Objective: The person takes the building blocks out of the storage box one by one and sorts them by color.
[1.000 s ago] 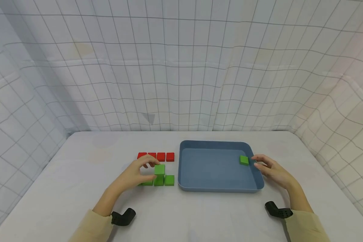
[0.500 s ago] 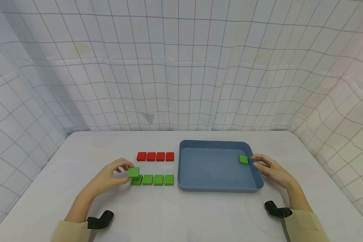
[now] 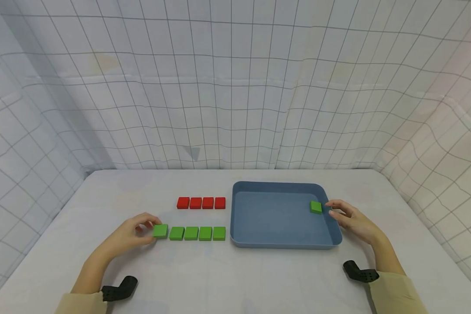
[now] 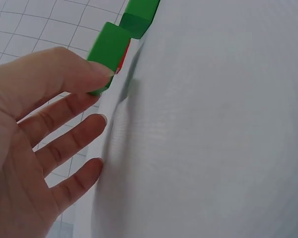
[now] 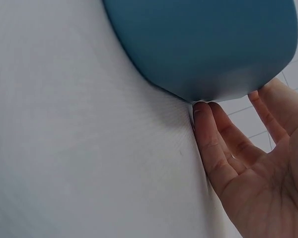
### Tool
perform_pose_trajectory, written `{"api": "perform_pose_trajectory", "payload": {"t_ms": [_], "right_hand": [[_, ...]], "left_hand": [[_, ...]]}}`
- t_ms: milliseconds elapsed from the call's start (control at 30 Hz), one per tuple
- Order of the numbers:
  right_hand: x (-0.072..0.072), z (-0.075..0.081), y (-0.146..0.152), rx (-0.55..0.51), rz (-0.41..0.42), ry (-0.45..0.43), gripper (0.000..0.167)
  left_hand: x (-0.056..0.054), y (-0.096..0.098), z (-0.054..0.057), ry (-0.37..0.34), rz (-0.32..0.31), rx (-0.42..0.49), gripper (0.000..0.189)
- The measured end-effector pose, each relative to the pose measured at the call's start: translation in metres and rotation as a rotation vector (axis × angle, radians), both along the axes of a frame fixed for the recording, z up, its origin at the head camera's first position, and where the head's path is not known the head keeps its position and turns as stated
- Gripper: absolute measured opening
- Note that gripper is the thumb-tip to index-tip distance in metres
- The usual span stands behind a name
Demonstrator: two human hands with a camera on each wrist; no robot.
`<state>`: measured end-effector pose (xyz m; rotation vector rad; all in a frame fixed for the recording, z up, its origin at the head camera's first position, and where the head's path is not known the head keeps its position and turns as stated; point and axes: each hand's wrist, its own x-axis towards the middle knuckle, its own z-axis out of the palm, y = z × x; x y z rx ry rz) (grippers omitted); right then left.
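My left hand [image 3: 130, 235] pinches a green square block [image 3: 160, 231] between thumb and fingertips, at the left end of a row of green blocks [image 3: 191, 233]. In the left wrist view the thumb lies over this green block [image 4: 109, 52], and the other fingers are spread behind it. My right hand [image 3: 353, 221] is at the right wall of a blue tray [image 3: 282, 245], its fingers loosely bent. Seen from the right wrist, its fingertips meet the outside of the tray [image 5: 203, 54]. Inside the tray, near that wall, lies one green block [image 3: 315, 207].
Behind the green row runs a row of several red blocks [image 3: 202, 203], left of the tray. The white table [image 3: 235, 279] reaches back to a white gridded curtain [image 3: 235, 87], which also hangs on both sides. Each wrist wears a black camera mount.
My left hand has carried the green block from above the row leftward and down to the row's left end. My right hand and the tray have stayed put.
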<state>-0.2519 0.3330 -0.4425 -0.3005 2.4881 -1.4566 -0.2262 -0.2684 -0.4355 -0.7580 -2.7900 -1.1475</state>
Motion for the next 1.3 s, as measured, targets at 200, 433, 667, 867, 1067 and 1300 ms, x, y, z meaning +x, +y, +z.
{"api": "perform_pose_trajectory", "payload": {"t_ms": [200, 433, 667, 867, 1067, 1300], "right_hand": [[-0.0001, -0.0003, 0.0000, -0.002, -0.002, -0.001, 0.044], [0.0000, -0.0012, -0.0002, -0.004, -0.003, -0.009, 0.044], [0.0007, -0.0007, -0.0005, -0.010, -0.008, -0.009, 0.043], [0.0005, -0.0007, -0.0007, -0.003, -0.010, -0.001, 0.043], [0.0005, -0.0005, -0.0006, -0.001, -0.010, -0.005, 0.044], [-0.0004, -0.0004, 0.0004, 0.012, -0.011, -0.002, 0.044]], "left_hand": [[-0.0004, -0.0007, -0.0020, -0.043, 0.004, 0.000, 0.035], [-0.0009, 0.0000, -0.0044, -0.056, -0.012, -0.008, 0.034], [-0.0004, 0.0006, -0.0062, -0.063, -0.017, -0.005, 0.033], [0.0004, 0.0030, -0.0061, -0.056, -0.017, 0.000, 0.032], [0.0004, 0.0045, -0.0046, -0.073, -0.004, -0.006, 0.032], [0.0023, 0.0070, 0.0023, -0.062, 0.010, -0.028, 0.049]]}}
